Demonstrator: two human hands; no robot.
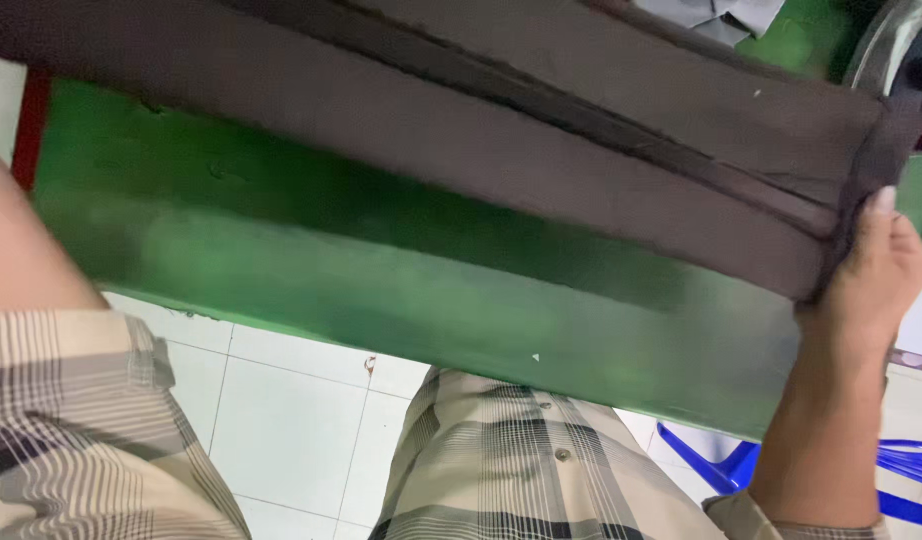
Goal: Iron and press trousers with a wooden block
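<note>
One long dark-brown folded cloth [541,150]; seamed; right hand [876,270] at end

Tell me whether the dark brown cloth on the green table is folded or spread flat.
Folded: the dark brown cloth lies in long doubled layers on the green table, its end gripped by the right hand.

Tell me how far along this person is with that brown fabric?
Looks done: the dark brown fabric already shows long lengthwise folds or seams and lies flat across the green table. In hand: the right hand grips its end at the table's right edge. The left hand is out of view; only a forearm shows. Left: cannot tell; grey cloth pieces lie at the far edge.
</note>
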